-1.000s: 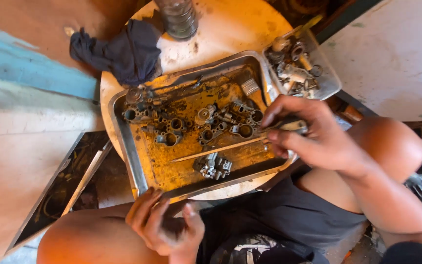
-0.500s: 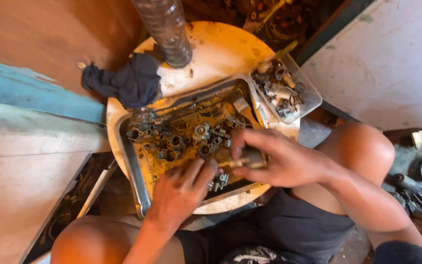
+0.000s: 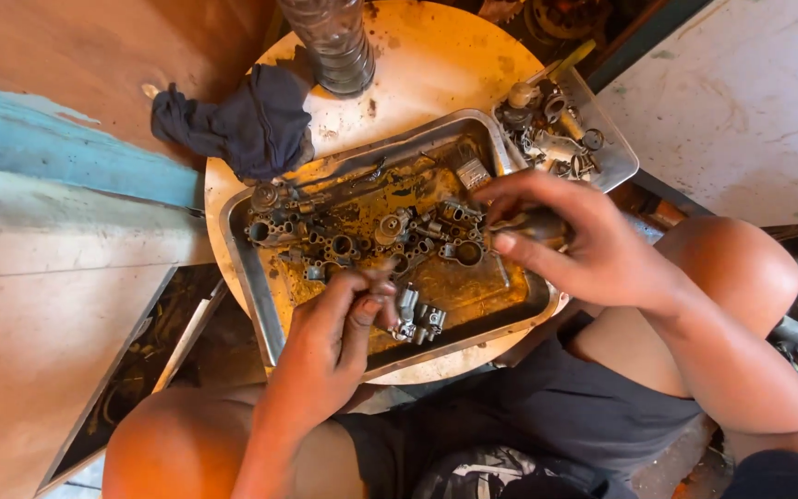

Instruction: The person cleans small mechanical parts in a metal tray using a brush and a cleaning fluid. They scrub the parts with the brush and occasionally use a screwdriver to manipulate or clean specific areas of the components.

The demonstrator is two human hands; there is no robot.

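A steel tray [image 3: 251, 268] with dirty yellow liquid sits on a round wooden stool top [image 3: 427, 69]. Several small metal engine parts [image 3: 344, 245] lie in the tray. My left hand [image 3: 334, 337] reaches over the tray's near edge, its fingertips pinched on a thin stick-like tool that is mostly hidden. Over the tray's right side, my right hand [image 3: 574, 245] is closed around a small dark metal part [image 3: 538, 222]. A cluster of grey metal fittings [image 3: 417, 314] lies just right of my left fingers.
A dark blue rag [image 3: 251, 120] lies at the stool's left. A ribbed metal cylinder [image 3: 330, 42] stands at the back. A smaller steel tray [image 3: 616, 162] with more parts sits at the right. My bare knees flank the stool; wooden boards lie left.
My left hand came up from my lap and into the tray. My right hand moved over the tray's right side, now gripping a small part instead of the long stick.
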